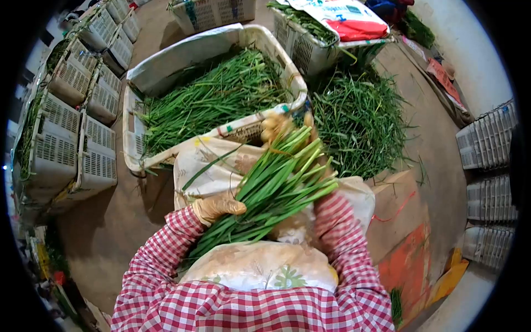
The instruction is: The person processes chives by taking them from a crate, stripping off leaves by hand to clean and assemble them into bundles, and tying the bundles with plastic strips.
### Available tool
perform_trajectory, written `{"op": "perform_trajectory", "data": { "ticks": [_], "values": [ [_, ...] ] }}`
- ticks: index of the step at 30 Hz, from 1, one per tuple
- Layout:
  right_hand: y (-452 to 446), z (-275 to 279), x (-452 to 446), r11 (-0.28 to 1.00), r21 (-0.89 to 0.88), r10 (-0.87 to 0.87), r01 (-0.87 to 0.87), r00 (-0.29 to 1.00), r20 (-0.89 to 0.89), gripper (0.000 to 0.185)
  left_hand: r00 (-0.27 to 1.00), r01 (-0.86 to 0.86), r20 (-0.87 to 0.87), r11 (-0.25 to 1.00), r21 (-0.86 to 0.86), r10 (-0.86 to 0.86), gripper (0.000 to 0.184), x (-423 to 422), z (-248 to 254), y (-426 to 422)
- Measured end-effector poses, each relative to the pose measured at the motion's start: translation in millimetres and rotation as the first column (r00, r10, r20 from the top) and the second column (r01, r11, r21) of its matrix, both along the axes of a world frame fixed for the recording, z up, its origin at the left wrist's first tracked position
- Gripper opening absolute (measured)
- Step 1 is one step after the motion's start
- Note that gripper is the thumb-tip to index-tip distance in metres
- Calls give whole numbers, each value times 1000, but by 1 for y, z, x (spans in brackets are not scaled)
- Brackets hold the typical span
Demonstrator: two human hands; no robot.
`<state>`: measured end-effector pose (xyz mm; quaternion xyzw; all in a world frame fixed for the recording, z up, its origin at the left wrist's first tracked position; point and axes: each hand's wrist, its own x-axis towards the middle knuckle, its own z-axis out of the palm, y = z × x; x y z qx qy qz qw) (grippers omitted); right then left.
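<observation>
A thick bunch of green chives (276, 191) lies slantwise over my lap, pale stem ends toward the upper right. My left hand (218, 209), in a tan glove, is closed around its leafy lower part, thumb on top. Beyond the stem ends, my right hand (278, 128) is smeared by motion beside the crate's near rim; its fingers cannot be made out. The bunch partly covers my right forearm. Under the bunch spreads a pale printed apron (260, 265). Right in front stands a white plastic crate (218, 133) with loose chives (215, 94) inside.
A heap of green leaves (359, 122) lies on the floor right of the crate. Behind it, another crate (303, 47) carries a white and red bag (354, 25). Stacked crates (52, 133) line the left side; more crates (487, 149) stand at right. Flattened cardboard (395, 213) lies near my right.
</observation>
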<state>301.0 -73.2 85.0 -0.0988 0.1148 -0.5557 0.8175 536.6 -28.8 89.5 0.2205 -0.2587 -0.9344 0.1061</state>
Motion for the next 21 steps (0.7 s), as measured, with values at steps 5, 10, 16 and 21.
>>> {"op": "perform_trajectory", "data": {
  "ticks": [5,10,16,21],
  "values": [
    [-10,37,-90,912,-126,-405,390,809,-426,22,962,-98,234,979,-181,140,73,16,15,14],
    [37,78,-74,718,-696,-688,-2,-157,-709,28,908,-247,307,956,-158,286,62,25,-4,30],
    [64,17,27,825,-419,-561,-379,-459,-689,22,885,-244,314,917,-317,344,58,13,7,36],
    [92,16,62,778,-614,-609,-129,83,-789,28,876,-363,279,919,-156,394,46,15,10,42]
  ]
}}
